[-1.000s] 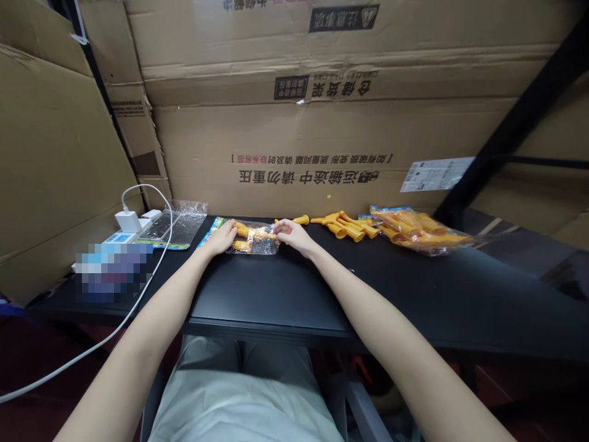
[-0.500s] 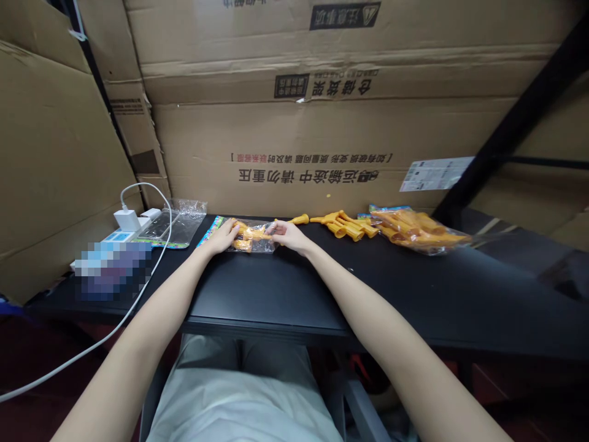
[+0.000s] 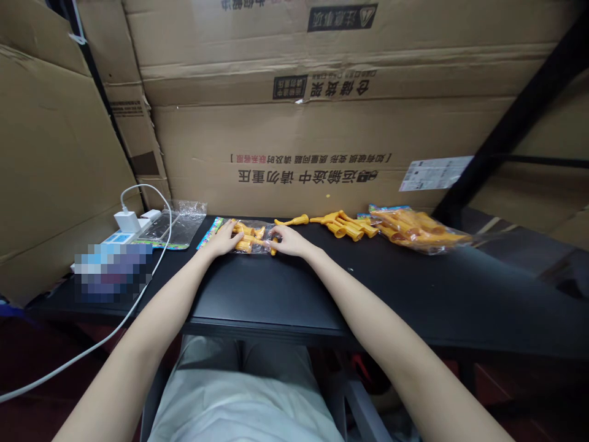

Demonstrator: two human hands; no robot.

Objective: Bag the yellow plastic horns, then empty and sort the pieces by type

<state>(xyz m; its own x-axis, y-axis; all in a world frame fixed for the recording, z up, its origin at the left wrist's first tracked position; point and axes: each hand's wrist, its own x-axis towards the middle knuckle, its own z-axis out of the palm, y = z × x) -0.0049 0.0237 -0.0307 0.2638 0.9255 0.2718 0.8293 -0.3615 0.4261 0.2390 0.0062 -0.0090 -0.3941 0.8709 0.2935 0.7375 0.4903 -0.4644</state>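
Observation:
A clear plastic bag [image 3: 260, 224] with a colourful header lies on the black table, with several yellow plastic horn-shaped pieces [image 3: 245, 244] inside. My left hand [image 3: 224, 238] rests over the header side of the bag, its fingers stretched out and touching the bag. At the other end, my right hand [image 3: 289, 240] has its thumb and fingers closed around a yellow horn-shaped piece [image 3: 273, 250] at the bag's mouth. Part of that piece is hidden by the fingers. A loose yellow piece [image 3: 300, 220] lies just behind my right hand.
More loose yellow pieces [image 3: 352, 230] lie to the right, beside a filled bag [image 3: 416, 230]. On the left are an empty clear bag [image 3: 186, 224], a power strip with a white charger [image 3: 127, 220] and a white cable [image 3: 151, 270]. Cardboard [image 3: 276, 135] stands behind the table.
My right hand has shifted slightly nearer to me and turned. A yellow piece now shows under its fingertips, and the pieces in the bag lie differently. My left hand has barely moved.

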